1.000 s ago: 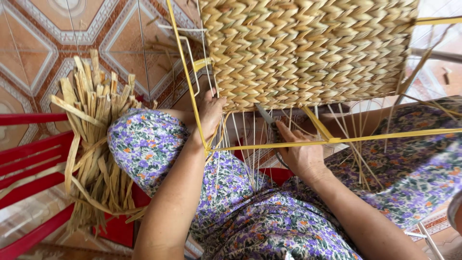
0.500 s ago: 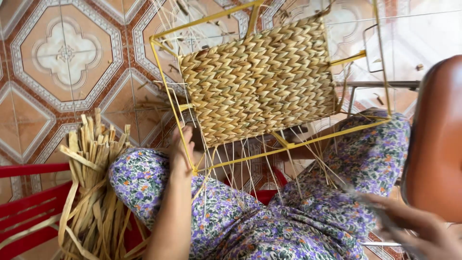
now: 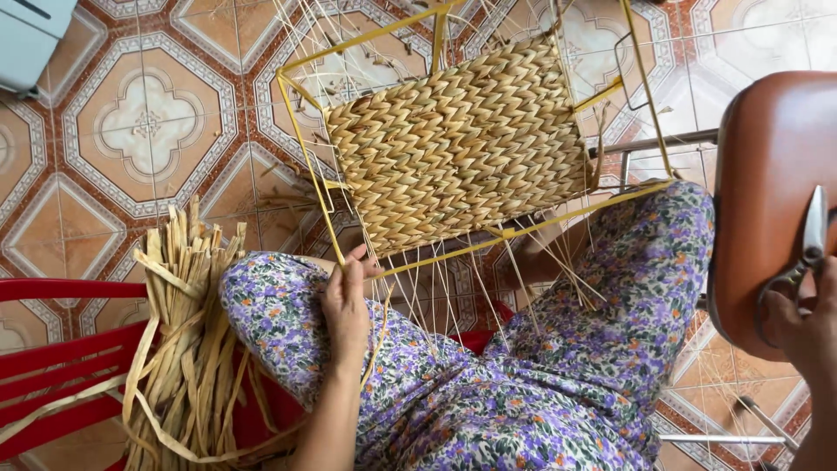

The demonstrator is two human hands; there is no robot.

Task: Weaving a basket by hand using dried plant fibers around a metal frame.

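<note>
Steel scissors point(image 3: 806, 249) now raised in right hand point(image 3: 798, 318).

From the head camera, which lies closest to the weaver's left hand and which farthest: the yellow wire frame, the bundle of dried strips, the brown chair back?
1. Yellow wire frame: touching the left hand, just above it.
2. Bundle of dried strips: to its left, on the red bench.
3. Brown chair back: far right, by the right hand holding scissors.
</note>
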